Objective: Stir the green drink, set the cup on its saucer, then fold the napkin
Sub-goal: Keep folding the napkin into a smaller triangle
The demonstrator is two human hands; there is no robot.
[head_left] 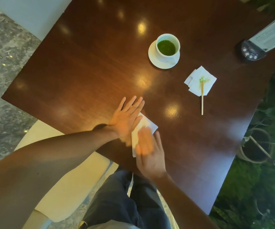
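Both your flat palms, left hand (126,118) and right hand (147,149), press the napkin (147,124) at the table's (83,63) near edge; an uneven push skews the crease or slides it off.

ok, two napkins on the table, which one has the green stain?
The far napkin, right of the cup's saucer, with the wooden stir stick lying across it. The napkin under both hands looks plain white.
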